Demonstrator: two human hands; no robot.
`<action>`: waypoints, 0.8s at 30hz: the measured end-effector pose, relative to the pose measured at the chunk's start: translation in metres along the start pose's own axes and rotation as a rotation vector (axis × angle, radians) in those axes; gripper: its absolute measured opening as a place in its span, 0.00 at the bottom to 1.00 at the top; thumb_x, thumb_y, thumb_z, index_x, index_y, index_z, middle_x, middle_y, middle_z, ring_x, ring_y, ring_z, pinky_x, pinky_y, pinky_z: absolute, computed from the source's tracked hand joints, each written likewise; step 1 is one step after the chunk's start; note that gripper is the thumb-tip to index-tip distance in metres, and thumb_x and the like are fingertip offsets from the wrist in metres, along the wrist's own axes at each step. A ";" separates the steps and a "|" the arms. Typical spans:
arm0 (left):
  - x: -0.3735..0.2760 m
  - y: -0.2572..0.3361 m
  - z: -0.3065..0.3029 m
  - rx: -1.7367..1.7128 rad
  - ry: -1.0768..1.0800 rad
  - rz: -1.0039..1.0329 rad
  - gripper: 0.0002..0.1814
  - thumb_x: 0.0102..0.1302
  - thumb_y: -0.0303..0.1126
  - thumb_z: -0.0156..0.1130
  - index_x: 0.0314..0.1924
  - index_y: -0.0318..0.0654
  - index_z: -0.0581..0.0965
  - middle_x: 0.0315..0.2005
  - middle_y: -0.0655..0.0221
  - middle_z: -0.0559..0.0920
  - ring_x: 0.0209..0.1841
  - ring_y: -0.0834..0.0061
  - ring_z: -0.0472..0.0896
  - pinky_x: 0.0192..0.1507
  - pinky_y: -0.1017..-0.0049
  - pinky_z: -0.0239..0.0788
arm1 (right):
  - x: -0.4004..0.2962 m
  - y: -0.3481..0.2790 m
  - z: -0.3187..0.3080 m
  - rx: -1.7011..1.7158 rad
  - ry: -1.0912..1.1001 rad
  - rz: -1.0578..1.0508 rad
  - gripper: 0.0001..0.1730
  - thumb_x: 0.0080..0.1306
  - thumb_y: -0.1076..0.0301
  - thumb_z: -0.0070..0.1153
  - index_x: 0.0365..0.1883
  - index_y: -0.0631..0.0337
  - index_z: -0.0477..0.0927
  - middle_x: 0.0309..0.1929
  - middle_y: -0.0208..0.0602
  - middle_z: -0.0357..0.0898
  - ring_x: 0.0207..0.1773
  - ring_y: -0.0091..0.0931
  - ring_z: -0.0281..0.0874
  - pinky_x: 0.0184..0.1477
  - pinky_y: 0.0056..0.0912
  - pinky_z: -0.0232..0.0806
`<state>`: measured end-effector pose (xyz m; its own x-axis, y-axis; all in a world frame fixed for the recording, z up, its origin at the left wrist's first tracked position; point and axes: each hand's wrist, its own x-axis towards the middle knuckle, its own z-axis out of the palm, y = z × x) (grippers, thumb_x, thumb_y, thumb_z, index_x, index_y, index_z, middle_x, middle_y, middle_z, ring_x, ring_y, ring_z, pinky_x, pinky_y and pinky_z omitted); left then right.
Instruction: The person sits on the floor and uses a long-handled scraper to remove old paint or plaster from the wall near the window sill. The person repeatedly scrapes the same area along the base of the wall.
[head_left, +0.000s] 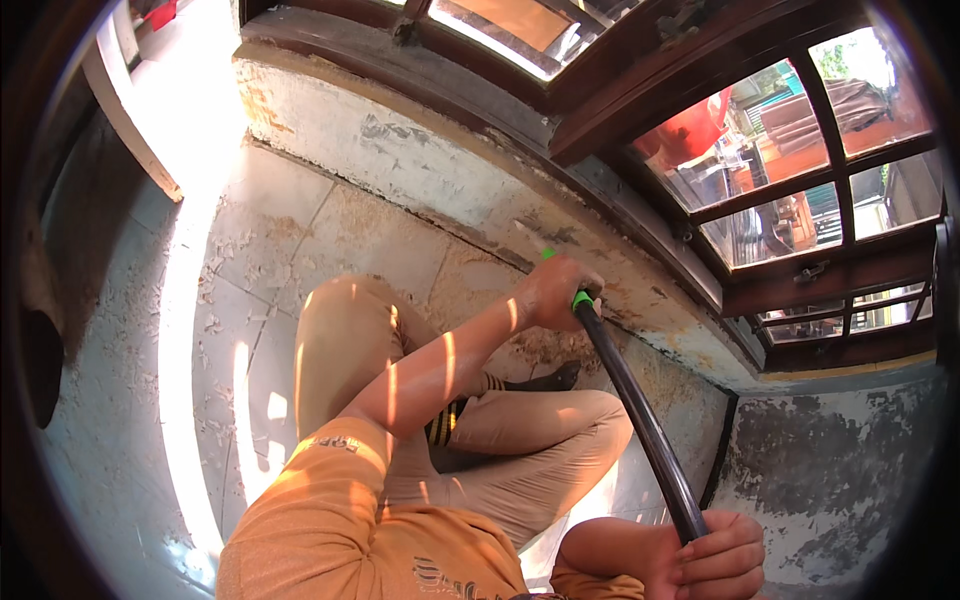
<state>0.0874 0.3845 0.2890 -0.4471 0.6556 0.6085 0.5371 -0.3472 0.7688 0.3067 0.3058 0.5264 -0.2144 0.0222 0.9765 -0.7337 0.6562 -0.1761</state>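
Observation:
Both of my hands are on one long-handled scraper with a black pole (645, 420) and green fittings (581, 301). My left hand (559, 291) is wrapped around the green part near the head, hiding most of it. Lower right, my right hand (716, 559) grips the far end of the pole. A narrow pale blade (529, 235) sticks out past the left hand. It lies over the low wall (442, 176) beneath the windows; whether it touches the surface is hard to tell. Paint there is patchy and scraped, with bare stained spots.
Dark wooden window frames (787, 296) with glass panes overhang the low wall. Flakes and dust litter the tiled floor (255, 217). My bent legs (525, 435) rest close to the wall. At right stands another wall (817, 465) with peeling paint. Bright light enters at upper left.

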 end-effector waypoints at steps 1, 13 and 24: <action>-0.001 0.000 0.000 -0.015 -0.002 -0.016 0.16 0.57 0.37 0.68 0.22 0.38 0.72 0.19 0.54 0.74 0.26 0.47 0.75 0.32 0.55 0.66 | -0.001 0.001 0.001 -0.028 -0.004 0.018 0.27 0.86 0.42 0.37 0.33 0.53 0.65 0.16 0.24 0.62 0.13 0.21 0.57 0.16 0.28 0.59; 0.000 -0.003 0.000 -0.014 -0.022 -0.026 0.16 0.56 0.37 0.69 0.22 0.37 0.72 0.19 0.54 0.73 0.26 0.46 0.74 0.32 0.54 0.66 | 0.002 0.002 -0.003 0.006 -0.058 0.033 0.27 0.86 0.43 0.37 0.33 0.54 0.65 0.18 0.26 0.63 0.14 0.22 0.59 0.18 0.28 0.61; 0.001 0.000 0.000 -0.070 0.005 0.013 0.15 0.57 0.36 0.69 0.23 0.37 0.72 0.20 0.55 0.74 0.27 0.47 0.74 0.32 0.56 0.66 | 0.009 0.004 0.000 0.073 -0.133 -0.038 0.28 0.86 0.41 0.37 0.33 0.53 0.65 0.19 0.26 0.64 0.16 0.22 0.61 0.20 0.28 0.63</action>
<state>0.0863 0.3850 0.2894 -0.4442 0.6478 0.6190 0.4913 -0.4016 0.7729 0.3017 0.3082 0.5348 -0.2652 -0.1045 0.9585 -0.7868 0.5981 -0.1525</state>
